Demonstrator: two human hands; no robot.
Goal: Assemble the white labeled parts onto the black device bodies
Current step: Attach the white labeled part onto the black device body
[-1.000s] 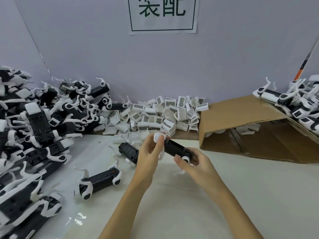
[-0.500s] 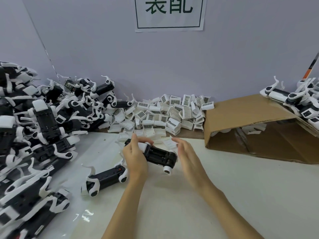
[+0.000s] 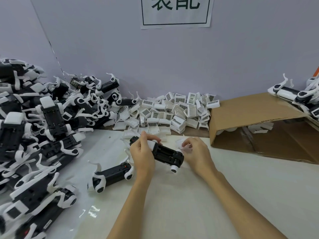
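Left hand (image 3: 142,155): centre of frame, fingers curled round the upper-left end of the black device body (image 3: 166,155), held just above the bench (image 3: 241,195)
Right hand (image 3: 198,153): just right of the body's lower-right end; fingertips pinch a small white labeled part (image 3: 181,144), blurred, so its exact facing cannot be told
Body axis: long axis runs from upper left down to lower right; the open compartment side faces up toward the camera; a white round foot (image 3: 174,168) sits at the lower-right end
Key relation: the part lies just right of and a little above the body's lower-right end, near but apart; the right hand is the nearer one, the left only steadies
Judged step: part picked, not yet seated; the next move likely needs the part carried left over the body and pressed in, aligned with the long axis
Supply: heap of white labeled parts (image 3: 172,111) at upper centre against the wall
Other bodies: one lying on the bench at lower left of the hands (image 3: 112,176); a large pile (image 3: 43,118) fills the left of frame
Cardboard box (image 3: 259,118): right of frame, on its side, more units resting on top
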